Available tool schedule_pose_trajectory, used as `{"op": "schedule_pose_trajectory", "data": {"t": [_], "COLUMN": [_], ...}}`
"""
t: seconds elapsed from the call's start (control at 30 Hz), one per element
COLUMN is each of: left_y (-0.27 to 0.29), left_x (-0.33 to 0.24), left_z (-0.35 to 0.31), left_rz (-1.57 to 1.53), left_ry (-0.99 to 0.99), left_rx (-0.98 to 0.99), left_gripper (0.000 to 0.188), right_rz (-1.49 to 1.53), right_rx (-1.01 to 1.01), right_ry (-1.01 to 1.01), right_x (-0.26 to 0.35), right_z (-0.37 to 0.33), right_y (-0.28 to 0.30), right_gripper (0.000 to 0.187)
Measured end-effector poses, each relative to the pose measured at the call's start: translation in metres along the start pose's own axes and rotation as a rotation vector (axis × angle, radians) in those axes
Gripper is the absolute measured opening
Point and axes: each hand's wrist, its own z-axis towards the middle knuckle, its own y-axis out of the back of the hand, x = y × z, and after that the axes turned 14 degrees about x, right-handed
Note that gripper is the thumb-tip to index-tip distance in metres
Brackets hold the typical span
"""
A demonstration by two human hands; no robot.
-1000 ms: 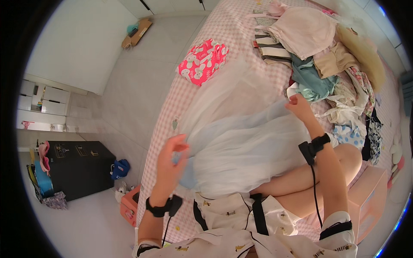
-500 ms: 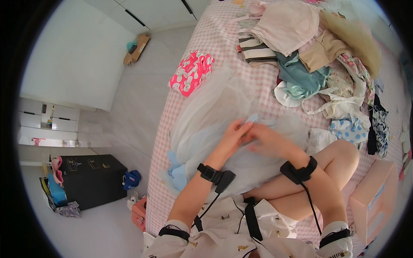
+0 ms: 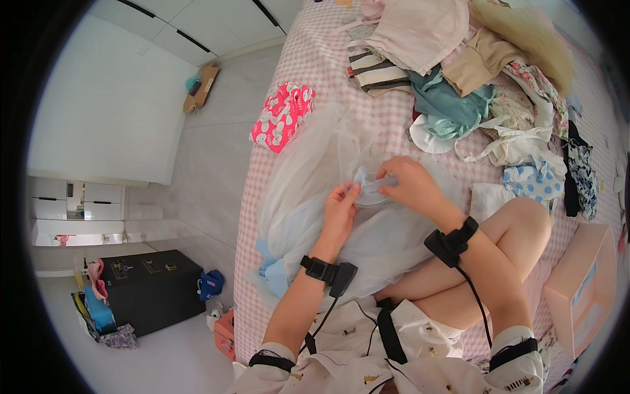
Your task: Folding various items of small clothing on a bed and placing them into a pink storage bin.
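Your left hand (image 3: 341, 209) pinches a pale blue fold of the tulle garment (image 3: 379, 241); your right hand (image 3: 409, 182) pinches a sheer part just beside it. The garment lies rumpled on the checked bedspread (image 3: 374, 121), by your bent leg (image 3: 525, 228).

Just beyond the tulle dress (image 3: 394, 243), a lane of bare checked bedspread (image 3: 336, 82) runs open! Left of it, a pink bundle (image 3: 283, 117) intrudes; far right, heaped clothes (image 3: 453, 105) block; near right, a bent knee (image 3: 528, 220) crowds in!
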Motion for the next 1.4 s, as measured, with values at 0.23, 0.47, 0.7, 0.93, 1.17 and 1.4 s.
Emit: {"op": "schedule_pose_trajectory", "data": {"t": [0.23,0.47,0.7,0.93,1.17,1.4], "left_y": [-0.006,0.008,0.0,-0.01,0.002,0.001], "left_x": [-0.005,-0.005,-0.013,-0.014,-0.011,-0.014], "left_z": [-0.001,0.001,-0.002,-0.007,-0.007,-0.005], "left_rz": [0.073,-0.176,-0.231,-0.123,-0.091,-0.227], "left_ry": [0.025,-0.126,0.052,0.082,0.053,-0.009], "left_rx": [0.049,0.091,0.083,-0.004,0.076,0.107], "left_gripper": [0.018,0.019,0.03,0.031,0.017,0.018], "right_rz": [0.714,1.052,1.131,1.055,0.892,0.404], "right_rx": [-0.139,-0.272,-0.326,-0.367,-0.09,0.383], "right_ry": [-0.214,-0.458,-0.494,-0.403,-0.412,-0.125], "right_x": [-0.022,-0.024,-0.035,-0.026,-0.015,0.0], "right_z": [0.019,0.021,0.022,0.023,0.022,0.009], "right_y": [0.005,0.006,-0.001,0.004,0.017,0.023], "right_gripper": [0.015,0.018,0.019,0.02,0.025,0.028]}}
